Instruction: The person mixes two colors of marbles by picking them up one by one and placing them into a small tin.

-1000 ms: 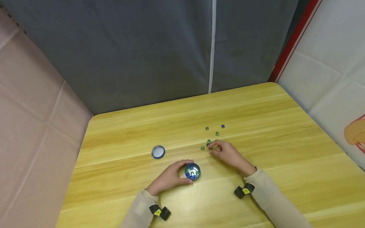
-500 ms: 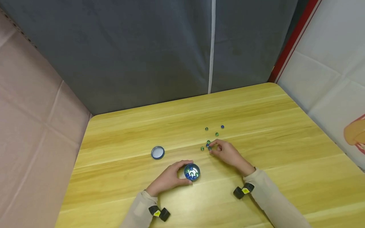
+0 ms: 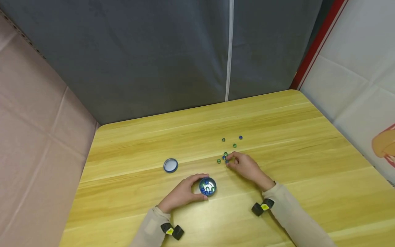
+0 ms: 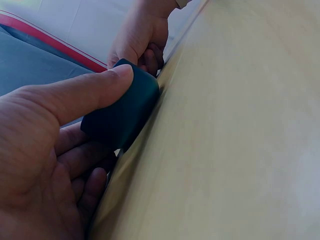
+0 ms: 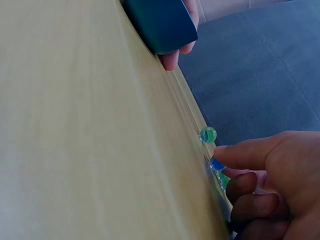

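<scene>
My left hand [image 3: 184, 191] grips a small round blue tin [image 3: 215, 185] on the table, thumb on the near side and fingers on the far side. Several blue and green glass marbles [image 3: 207, 189] lie inside it. From the left wrist view, the tin's dark side wall [image 4: 127, 107] shows under the thumb. My right hand [image 3: 247, 167] pinches at a blue marble [image 3: 226, 162] with thumb and index finger; in the right wrist view the thumb tip covers part of this blue marble [image 5: 216, 164]. Right beside the fingertips sit another blue marble [image 3: 224, 157] and green marbles [image 3: 218, 161].
A round blue-rimmed lid [image 3: 170, 165] lies left of the tin, its pale inside facing up. Farther back are a loose blue marble [image 3: 240, 137] and two green marbles [image 3: 234, 145]. A grey curtain [image 3: 166, 61] hangs behind the wooden table [image 3: 129, 144].
My right fingertips shift slightly around the blue marble, which shows more plainly between them. The left hand and the tin stay in place.
</scene>
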A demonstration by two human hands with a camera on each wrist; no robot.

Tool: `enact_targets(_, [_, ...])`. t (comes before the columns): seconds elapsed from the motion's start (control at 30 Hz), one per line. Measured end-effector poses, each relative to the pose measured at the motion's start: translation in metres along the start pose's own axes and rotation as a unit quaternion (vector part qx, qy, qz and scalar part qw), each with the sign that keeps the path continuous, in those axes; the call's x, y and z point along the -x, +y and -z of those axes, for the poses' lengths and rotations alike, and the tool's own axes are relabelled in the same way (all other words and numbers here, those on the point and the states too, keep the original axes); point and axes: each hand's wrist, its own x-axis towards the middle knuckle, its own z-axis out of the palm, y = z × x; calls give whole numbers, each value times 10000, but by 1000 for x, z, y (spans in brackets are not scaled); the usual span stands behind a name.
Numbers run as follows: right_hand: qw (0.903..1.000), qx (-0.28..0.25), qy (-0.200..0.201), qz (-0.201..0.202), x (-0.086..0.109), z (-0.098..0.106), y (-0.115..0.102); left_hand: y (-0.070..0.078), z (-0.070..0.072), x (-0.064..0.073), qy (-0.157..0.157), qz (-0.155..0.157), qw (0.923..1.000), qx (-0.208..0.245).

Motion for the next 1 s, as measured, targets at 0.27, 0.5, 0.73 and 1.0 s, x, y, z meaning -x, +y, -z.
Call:
enact_targets(0.27, [9997, 230, 28, 66, 1, -1, 0, 0, 0, 0, -13, 2, 10000, 43])
enact_targets(0.5, [9997, 245, 29, 78, 0, -1, 1, 1, 0, 0, -26, -15, 10000, 38])
enact_targets(0.73, [9995, 286, 10, 151, 1, 0, 0, 0, 0, 0, -15, -1, 10000, 0])
enact_targets(1.0, [9995, 255, -4, 181, 3, 1, -2, 1, 0, 1, -13, 0, 10000, -13])
